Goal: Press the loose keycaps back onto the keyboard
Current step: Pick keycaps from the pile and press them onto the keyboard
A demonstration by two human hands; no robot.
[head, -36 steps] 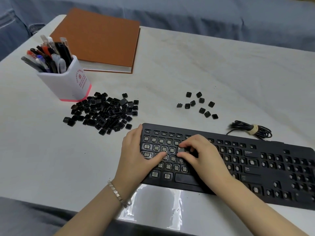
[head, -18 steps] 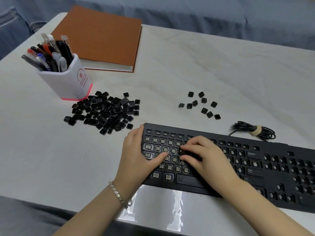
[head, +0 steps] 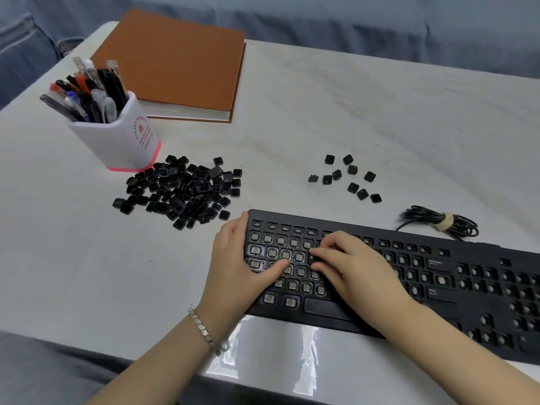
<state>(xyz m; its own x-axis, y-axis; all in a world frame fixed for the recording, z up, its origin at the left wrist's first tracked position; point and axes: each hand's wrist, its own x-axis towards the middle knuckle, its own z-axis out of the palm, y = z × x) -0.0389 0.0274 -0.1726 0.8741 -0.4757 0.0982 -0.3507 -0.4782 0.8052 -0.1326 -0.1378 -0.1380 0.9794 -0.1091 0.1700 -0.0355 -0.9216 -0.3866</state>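
Note:
A black keyboard (head: 438,267) lies at the near edge of the white table, most of its sockets bare. My left hand (head: 233,264) grips its left end, thumb lying across the bare sockets. My right hand (head: 356,267) has curled fingers over the letter rows, index finger and thumb pinching a black R keycap (head: 311,257) that sits on a socket. A big heap of loose keycaps (head: 184,194) lies left of and beyond the keyboard. A small scatter of keycaps (head: 350,176) lies behind its middle.
A white pen holder (head: 122,141) full of pens stands at the left behind the heap. An orange book (head: 175,62) lies at the back left. The keyboard's coiled cable (head: 438,222) rests behind its right half. The table's front edge is close under my wrists.
My right hand's fingers have shifted slightly on the keycap, and its R legend shows now. My left hand has stayed on the keyboard's left end.

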